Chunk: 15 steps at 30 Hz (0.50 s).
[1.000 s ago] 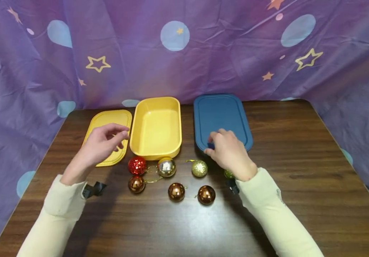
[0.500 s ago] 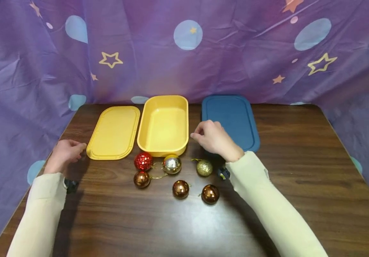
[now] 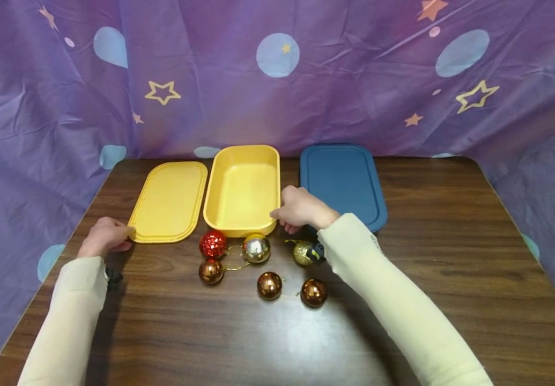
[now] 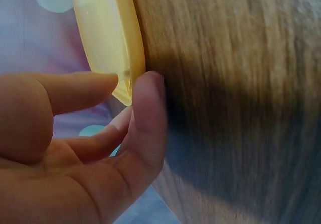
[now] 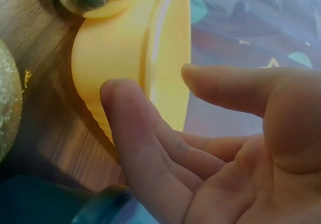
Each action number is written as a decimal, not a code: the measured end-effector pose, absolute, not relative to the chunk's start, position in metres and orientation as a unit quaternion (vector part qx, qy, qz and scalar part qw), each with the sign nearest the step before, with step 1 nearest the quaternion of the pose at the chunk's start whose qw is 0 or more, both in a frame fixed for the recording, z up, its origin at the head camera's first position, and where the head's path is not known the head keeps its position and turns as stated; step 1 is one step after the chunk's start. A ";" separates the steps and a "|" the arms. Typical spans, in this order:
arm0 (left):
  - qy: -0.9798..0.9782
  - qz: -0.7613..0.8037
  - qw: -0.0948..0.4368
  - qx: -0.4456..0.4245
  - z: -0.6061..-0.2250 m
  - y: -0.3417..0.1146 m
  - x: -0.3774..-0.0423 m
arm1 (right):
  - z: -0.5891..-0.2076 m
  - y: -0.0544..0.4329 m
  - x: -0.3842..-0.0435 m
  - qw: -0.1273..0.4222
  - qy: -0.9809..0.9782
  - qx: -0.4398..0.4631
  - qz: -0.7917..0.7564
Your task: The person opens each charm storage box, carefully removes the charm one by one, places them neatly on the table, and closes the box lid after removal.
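My left hand point(image 3: 107, 237) is at the near-left corner of a flat yellow lid point(image 3: 168, 201), pinching its edge between thumb and forefinger, as the left wrist view shows on the lid point(image 4: 113, 38). My right hand point(image 3: 298, 208) is at the near-right corner of an open yellow box point(image 3: 243, 227). In the right wrist view its thumb point(image 5: 220, 86) reaches over the rim and its forefinger point(image 5: 133, 118) lies outside the wall, with a gap between them. Whether they touch the box point(image 5: 108, 53) is unclear.
In front of the box lie a red glitter bauble point(image 3: 213, 244), a shiny gold bauble point(image 3: 256, 249), and brown baubles point(image 3: 269, 286). A gold glitter bauble point(image 3: 301, 253) is partly hidden by the right wrist. A blue-lidded box point(image 3: 342, 179) stands right on the wooden table point(image 3: 431, 257).
My right hand has moved left from the blue lid to the yellow box's corner. My left hand has gone from above the yellow lid to its near-left corner.
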<state>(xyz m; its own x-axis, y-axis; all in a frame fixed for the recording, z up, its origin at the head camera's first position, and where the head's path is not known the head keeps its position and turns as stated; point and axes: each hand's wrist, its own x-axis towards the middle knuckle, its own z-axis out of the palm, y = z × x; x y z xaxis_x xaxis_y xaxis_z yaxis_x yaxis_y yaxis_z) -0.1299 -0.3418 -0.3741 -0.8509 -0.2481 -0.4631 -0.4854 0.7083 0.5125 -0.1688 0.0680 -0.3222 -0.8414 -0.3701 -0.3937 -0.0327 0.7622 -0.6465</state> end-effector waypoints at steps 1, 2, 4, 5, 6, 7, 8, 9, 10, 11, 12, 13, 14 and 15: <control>0.908 0.319 0.182 -0.202 -0.374 -0.342 -0.130 | -0.323 0.067 -0.170 0.262 0.902 -0.110 -0.326; 0.910 0.314 0.181 -0.201 -0.374 -0.342 -0.131 | -0.324 0.066 -0.170 0.264 0.901 -0.109 -0.325; 0.913 0.307 0.177 -0.201 -0.374 -0.342 -0.131 | -0.325 0.065 -0.172 0.266 0.901 -0.107 -0.324; 0.914 0.304 0.176 -0.202 -0.374 -0.342 -0.131 | -0.326 0.064 -0.172 0.267 0.902 -0.106 -0.323; 0.914 0.303 0.175 -0.205 -0.374 -0.341 -0.132 | -0.327 0.064 -0.173 0.266 0.902 -0.107 -0.321; 0.914 0.302 0.174 -0.209 -0.375 -0.340 -0.132 | -0.328 0.063 -0.173 0.265 0.904 -0.108 -0.319; 0.913 0.303 0.173 -0.213 -0.375 -0.340 -0.132 | -0.328 0.063 -0.174 0.264 0.904 -0.107 -0.317; 0.911 0.303 0.172 -0.219 -0.375 -0.340 -0.132 | -0.329 0.062 -0.174 0.263 0.905 -0.107 -0.316; 0.910 0.304 0.172 -0.224 -0.375 -0.339 -0.133 | -0.330 0.062 -0.174 0.262 0.907 -0.106 -0.313; 0.906 0.310 0.172 -0.230 -0.376 -0.338 -0.133 | -0.331 0.063 -0.174 0.261 0.908 -0.106 -0.311; 0.902 0.318 0.173 -0.236 -0.376 -0.338 -0.133 | -0.332 0.063 -0.175 0.260 0.908 -0.105 -0.310; 0.898 0.325 0.174 -0.242 -0.376 -0.337 -0.133 | -0.332 0.063 -0.175 0.259 0.909 -0.104 -0.310; 0.893 0.334 0.174 -0.247 -0.377 -0.338 -0.133 | -0.333 0.063 -0.175 0.259 0.909 -0.103 -0.311; 0.887 0.346 0.174 -0.252 -0.377 -0.338 -0.133 | -0.333 0.063 -0.175 0.259 0.909 -0.103 -0.310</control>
